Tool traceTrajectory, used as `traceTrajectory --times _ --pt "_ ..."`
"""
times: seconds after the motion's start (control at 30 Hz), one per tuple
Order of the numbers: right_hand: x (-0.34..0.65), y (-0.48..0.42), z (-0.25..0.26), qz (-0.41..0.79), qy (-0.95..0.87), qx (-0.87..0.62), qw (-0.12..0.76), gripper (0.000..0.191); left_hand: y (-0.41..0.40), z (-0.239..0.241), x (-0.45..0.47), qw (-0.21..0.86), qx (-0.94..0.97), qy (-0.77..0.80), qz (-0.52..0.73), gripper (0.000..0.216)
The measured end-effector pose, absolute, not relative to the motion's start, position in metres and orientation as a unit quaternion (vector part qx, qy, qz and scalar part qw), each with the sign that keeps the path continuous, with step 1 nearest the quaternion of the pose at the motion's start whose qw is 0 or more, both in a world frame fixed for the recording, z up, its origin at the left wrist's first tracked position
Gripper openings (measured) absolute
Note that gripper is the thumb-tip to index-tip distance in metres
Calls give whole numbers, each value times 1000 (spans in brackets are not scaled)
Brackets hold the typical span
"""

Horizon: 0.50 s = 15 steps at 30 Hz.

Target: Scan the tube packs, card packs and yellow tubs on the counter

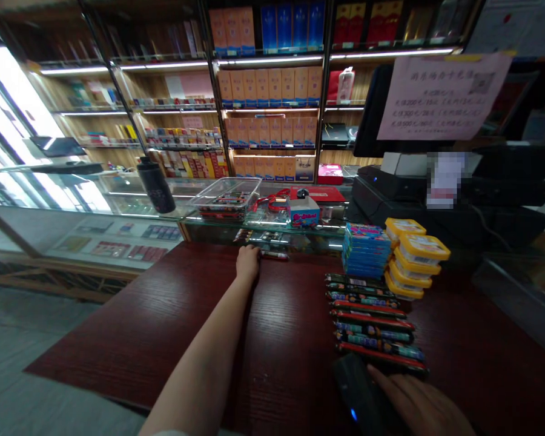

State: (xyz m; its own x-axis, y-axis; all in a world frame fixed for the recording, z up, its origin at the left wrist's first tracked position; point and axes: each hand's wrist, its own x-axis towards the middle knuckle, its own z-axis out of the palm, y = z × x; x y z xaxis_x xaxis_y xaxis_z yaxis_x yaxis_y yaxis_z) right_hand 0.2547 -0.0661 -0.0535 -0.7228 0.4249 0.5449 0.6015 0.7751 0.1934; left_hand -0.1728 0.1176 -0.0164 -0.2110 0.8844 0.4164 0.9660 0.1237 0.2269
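The person stood at a dark red wooden table [163,327] with the left arm stretched far forward toward twelve o'clock. The left hand [247,261] lay at the table's far edge, fingers curled over and down, and its fingertips were out of sight, so I could not tell whether they had closed on anything. Just beside it, at three o'clock of the hand, a small pen-like stick [275,255] lay on the edge; whether the hand touched it I could not make out.

The right hand [420,406] was close to the body, at about five o'clock of the scene, resting flat with its fingers spread along a black handheld device [361,393] that showed a small blue light. It lay against the device rather than gripping round it.

Directly beyond that device, a row of long, thin packets [375,318] in red and green wrappers lay side by side on the table. At twelve o'clock of the row stood a stack of blue packs [366,251], and just beside it, at three o'clock, a leaning stack of yellow-lidded tubs [415,257].

Past the table ran a glass counter [131,212] carrying a dark bottle [157,184] and a clear plastic tray [229,197]. Shelves of boxed goods [267,91] filled the wall behind.
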Motion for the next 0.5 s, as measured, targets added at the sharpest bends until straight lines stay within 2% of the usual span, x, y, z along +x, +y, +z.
traceTrajectory --times 0.13,0.23,0.37,0.5 --pt "247 -70 -47 -174 -899 -294 274 42 106 -12 -154 100 -641 -719 -248 32" --pt "245 -74 -52 -157 -897 -326 255 46 90 -10 -124 77 -689 -662 -285 28" --pt "244 -78 -57 -131 -893 -375 211 68 61 -8 -72 -16 -742 -567 -357 21" --pt "242 -78 -49 -128 -895 -383 191 68 32 -5 -22 -140 -786 -479 -365 16"
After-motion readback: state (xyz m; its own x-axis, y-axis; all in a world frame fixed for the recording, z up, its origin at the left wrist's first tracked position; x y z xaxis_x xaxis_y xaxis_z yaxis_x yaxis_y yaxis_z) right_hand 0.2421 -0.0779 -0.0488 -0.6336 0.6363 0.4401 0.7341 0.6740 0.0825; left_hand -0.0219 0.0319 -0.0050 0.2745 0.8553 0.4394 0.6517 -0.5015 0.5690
